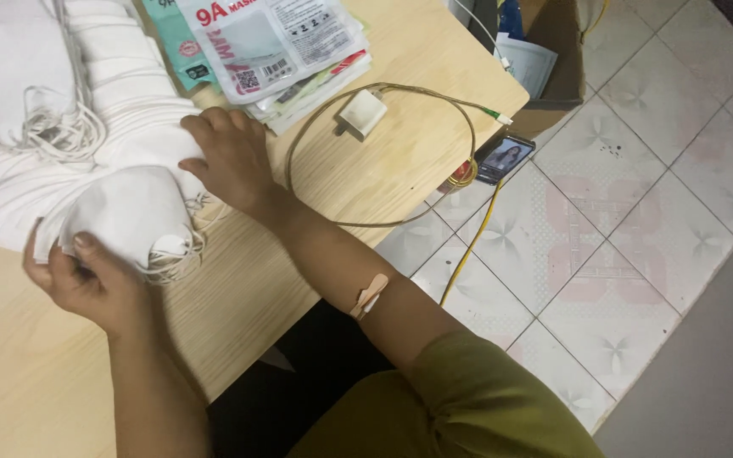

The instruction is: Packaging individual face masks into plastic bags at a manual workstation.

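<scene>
White face masks [133,216] are being pinched in the left hand's [86,284] clamped grip; right hand [231,157], fingers spread, is pressing just beyond.

This looks like a room in a home used for piecework packing. A pale wooden worktop [366,178] carries a heap of white masks [86,110] and a stack of printed plastic bags [273,51]. A white charger [361,114] with a looped cable [383,153] lies beside them. The floor [638,212] is patterned household tile, with a phone [504,158] lying on it and an open cardboard box [557,76] just beyond the worktop's corner.
</scene>
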